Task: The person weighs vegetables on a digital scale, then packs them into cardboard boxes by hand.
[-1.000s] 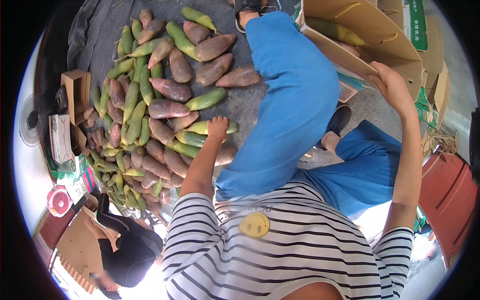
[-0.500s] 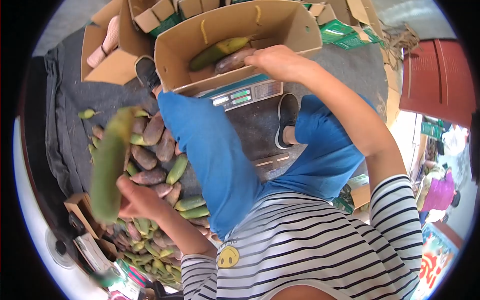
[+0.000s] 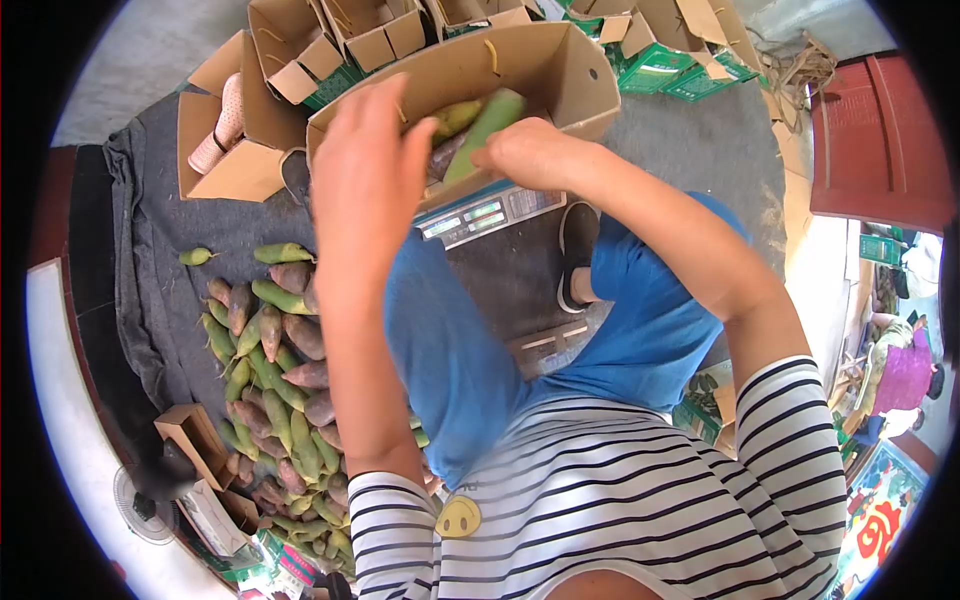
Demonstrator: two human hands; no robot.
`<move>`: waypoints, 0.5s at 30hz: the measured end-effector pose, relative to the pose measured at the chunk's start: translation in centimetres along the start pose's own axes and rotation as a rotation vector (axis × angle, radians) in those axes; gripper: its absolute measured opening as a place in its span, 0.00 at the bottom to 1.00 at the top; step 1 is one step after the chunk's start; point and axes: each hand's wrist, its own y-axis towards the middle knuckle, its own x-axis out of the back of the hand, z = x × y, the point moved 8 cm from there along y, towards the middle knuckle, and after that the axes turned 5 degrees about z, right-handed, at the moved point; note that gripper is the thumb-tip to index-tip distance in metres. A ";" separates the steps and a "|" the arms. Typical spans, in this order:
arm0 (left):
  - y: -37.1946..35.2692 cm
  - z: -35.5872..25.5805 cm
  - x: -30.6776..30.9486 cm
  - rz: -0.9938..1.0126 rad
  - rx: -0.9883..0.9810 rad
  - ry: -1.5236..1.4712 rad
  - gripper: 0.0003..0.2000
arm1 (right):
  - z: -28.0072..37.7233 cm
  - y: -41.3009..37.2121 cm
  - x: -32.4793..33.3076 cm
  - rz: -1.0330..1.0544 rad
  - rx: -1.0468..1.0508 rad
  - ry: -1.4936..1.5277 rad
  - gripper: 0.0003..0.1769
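My left hand [image 3: 365, 165] is raised in front of the open cardboard box [image 3: 560, 60] with its fingers spread and nothing in it. My right hand [image 3: 530, 150] rests at the box's near rim, fingers closed on the lower end of a long green stalk [image 3: 490, 120] that slants into the box. Other green and purple-brown stalks [image 3: 450, 120] lie inside. The box stands on a digital scale [image 3: 485, 212]. My knee in blue trousers [image 3: 440, 330] is below it.
A pile of green and purple stalks [image 3: 275, 370] lies on a dark grey mat [image 3: 160, 260] at the left. Several empty cardboard boxes [image 3: 300, 40] stand behind. A red door [image 3: 880, 140] is at the right, with a person in purple [image 3: 905, 370] beyond.
My left hand lifted a green stalk from the pile and swung it right to the box, then let it go. My right hand now grips that stalk at the box rim.
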 end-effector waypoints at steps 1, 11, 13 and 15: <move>-0.9 0.8 1.1 -0.058 0.011 -0.034 0.19 | 0.1 0.1 -0.2 0.000 0.025 -0.047 0.12; -33.9 20.0 -9.9 0.201 0.786 -0.189 0.11 | -0.4 0.8 -0.1 -0.079 0.036 -0.014 0.10; -37.6 19.2 -11.0 0.397 0.886 -0.080 0.14 | -0.4 0.8 -0.1 -0.036 0.040 -0.031 0.12; -43.1 19.3 -14.2 0.735 1.009 0.029 0.17 | -0.5 0.8 0.0 -0.058 0.059 -0.006 0.13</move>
